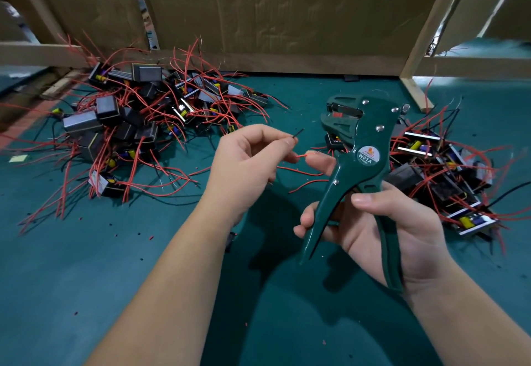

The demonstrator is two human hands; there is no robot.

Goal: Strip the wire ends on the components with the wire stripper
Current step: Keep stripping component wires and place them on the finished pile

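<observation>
While both arms reached out over the green table (86, 265), the scene stood thus:
Right hand: the right hand (382, 230) was wrapped around the handles of the green wire stripper (356, 161), holding it upright with its head up.
Left hand: the left hand (247, 158) pinched a short black wire end (297, 133) between thumb and forefinger; a red wire (301, 155) ran between the two hands.
Left pile: a heap of black components (138, 118) with red wires lay at the far left.
Right pile: more components (448, 176) lay behind the stripper.
Backdrop: cardboard (287, 6) on a wooden frame.
</observation>
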